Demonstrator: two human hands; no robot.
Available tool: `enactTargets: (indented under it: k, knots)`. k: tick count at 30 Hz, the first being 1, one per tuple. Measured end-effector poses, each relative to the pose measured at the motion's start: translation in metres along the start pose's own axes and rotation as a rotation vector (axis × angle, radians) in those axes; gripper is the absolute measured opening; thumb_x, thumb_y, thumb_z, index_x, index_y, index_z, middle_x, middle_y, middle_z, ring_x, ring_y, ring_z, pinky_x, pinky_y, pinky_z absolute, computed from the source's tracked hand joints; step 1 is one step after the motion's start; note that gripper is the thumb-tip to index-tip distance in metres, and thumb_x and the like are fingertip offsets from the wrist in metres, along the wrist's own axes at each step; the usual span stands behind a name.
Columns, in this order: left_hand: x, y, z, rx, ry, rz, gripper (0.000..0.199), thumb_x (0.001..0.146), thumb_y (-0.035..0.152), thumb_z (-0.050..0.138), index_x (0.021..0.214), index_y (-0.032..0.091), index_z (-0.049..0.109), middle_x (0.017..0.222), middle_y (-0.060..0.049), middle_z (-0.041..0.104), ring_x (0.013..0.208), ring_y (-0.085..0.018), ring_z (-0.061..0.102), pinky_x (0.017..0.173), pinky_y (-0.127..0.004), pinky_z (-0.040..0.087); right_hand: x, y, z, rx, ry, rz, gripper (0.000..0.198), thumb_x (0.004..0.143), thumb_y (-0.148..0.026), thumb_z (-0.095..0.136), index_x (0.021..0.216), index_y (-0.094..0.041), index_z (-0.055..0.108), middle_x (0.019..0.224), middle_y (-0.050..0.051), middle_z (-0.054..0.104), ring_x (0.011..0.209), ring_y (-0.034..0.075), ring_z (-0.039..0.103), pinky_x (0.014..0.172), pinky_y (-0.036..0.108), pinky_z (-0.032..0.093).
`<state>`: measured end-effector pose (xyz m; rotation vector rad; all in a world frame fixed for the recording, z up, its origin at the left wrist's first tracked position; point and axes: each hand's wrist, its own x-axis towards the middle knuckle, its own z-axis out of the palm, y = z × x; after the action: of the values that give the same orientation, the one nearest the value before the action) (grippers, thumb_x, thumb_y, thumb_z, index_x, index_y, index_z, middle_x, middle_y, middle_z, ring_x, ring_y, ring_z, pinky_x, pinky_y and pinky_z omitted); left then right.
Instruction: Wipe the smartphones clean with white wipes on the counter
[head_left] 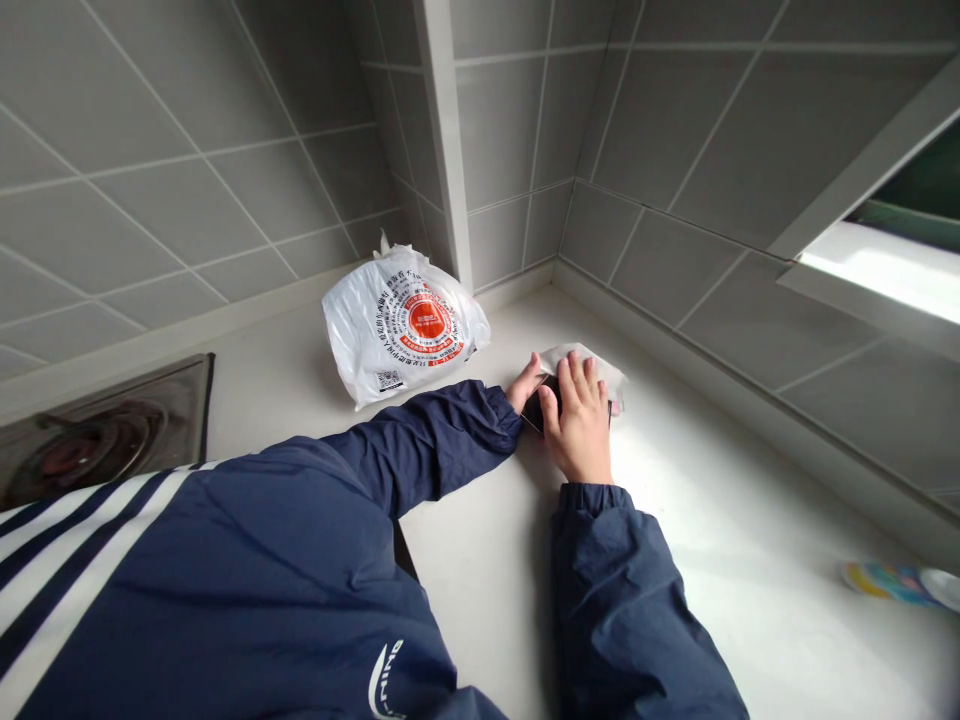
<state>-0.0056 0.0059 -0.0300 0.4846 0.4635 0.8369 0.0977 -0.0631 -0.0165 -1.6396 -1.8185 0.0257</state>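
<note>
White bag w/ QR, jacket mkd "NING", R hand flat on dark pkt, L hand grip unclear

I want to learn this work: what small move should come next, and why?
Perhaps lift the right hand slightly, with the left hand steadying the dark item: the right covers much of it and overlaps the pale wrap, while the left is at the item's left edge.
</note>
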Motion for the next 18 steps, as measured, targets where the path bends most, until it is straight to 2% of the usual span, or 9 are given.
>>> enactTargets:
  k: [2, 5, 7, 10, 12, 14, 18]
  knots:
    - [0.003, 0.005, 0.000, -0.047, -0.002, -0.060, 0.088, 0.098, 0.072, 0.020, 0.136, 0.004, 0.061, 0.121, -0.022, 0.072, 0.120, -0.028, 0.067, 0.118, -0.040, 0.039, -0.001, -0.008, 0.002, 0.032, -0.027, -0.071, 0.049, 0.105, -0.039, 0.040, 0.147, -0.016, 0.054, 0.160, 0.011, 0.045, 0.153, 0.033, 0.034, 0.124, 0.059, 0.028]
    - [0.002, 0.013, 0.001, -0.090, -0.003, -0.194, 0.111, 0.084, 0.090, 0.020, 0.132, -0.001, 0.062, 0.118, -0.029, 0.070, 0.123, -0.037, 0.064, 0.118, -0.051, 0.037, -0.003, -0.017, 0.004, 0.101, -0.016, -0.143, 0.039, 0.105, -0.035, 0.044, 0.131, -0.019, 0.069, 0.144, 0.007, 0.063, 0.143, 0.028, 0.050, 0.123, 0.053, 0.034]
    - [-0.001, 0.018, 0.003, -0.103, -0.007, -0.233, 0.115, 0.080, 0.093, 0.021, 0.130, -0.002, 0.063, 0.118, -0.030, 0.070, 0.125, -0.040, 0.062, 0.117, -0.054, 0.037, -0.005, -0.019, 0.005, 0.149, 0.006, -0.166, 0.035, 0.105, -0.032, 0.045, 0.124, -0.021, 0.073, 0.134, 0.005, 0.070, 0.136, 0.026, 0.058, 0.120, 0.049, 0.039]
    - [-0.004, 0.021, 0.006, -0.113, -0.014, -0.228, 0.114, 0.082, 0.091, 0.016, 0.128, -0.002, 0.063, 0.119, -0.031, 0.069, 0.126, -0.040, 0.061, 0.117, -0.054, 0.037, -0.007, -0.018, 0.005, 0.176, 0.031, -0.183, 0.033, 0.104, -0.030, 0.047, 0.122, -0.022, 0.074, 0.127, 0.004, 0.074, 0.131, 0.023, 0.063, 0.118, 0.045, 0.043]
    - [-0.004, 0.019, 0.007, -0.115, -0.022, -0.206, 0.111, 0.085, 0.088, 0.015, 0.129, -0.002, 0.063, 0.122, -0.031, 0.068, 0.127, -0.039, 0.061, 0.118, -0.052, 0.036, -0.007, -0.016, 0.006, 0.154, 0.024, -0.177, 0.034, 0.104, -0.032, 0.047, 0.125, -0.022, 0.072, 0.133, 0.005, 0.071, 0.135, 0.023, 0.059, 0.118, 0.044, 0.042]
    - [-0.002, 0.015, 0.009, -0.113, -0.030, -0.166, 0.104, 0.090, 0.083, 0.015, 0.131, 0.000, 0.063, 0.125, -0.028, 0.068, 0.128, -0.036, 0.061, 0.120, -0.050, 0.034, -0.007, -0.012, 0.006, 0.101, 0.003, -0.153, 0.039, 0.105, -0.035, 0.045, 0.135, -0.021, 0.066, 0.147, 0.007, 0.060, 0.145, 0.025, 0.049, 0.121, 0.047, 0.038]
    - [0.000, 0.002, 0.008, -0.084, -0.046, -0.046, 0.082, 0.101, 0.066, 0.018, 0.138, 0.007, 0.061, 0.133, -0.021, 0.067, 0.135, -0.028, 0.057, 0.123, -0.041, 0.030, -0.006, 0.001, 0.004, 0.010, -0.004, -0.065, 0.056, 0.105, -0.040, 0.041, 0.157, -0.019, 0.039, 0.166, 0.012, 0.033, 0.157, 0.030, 0.023, 0.124, 0.058, 0.029]
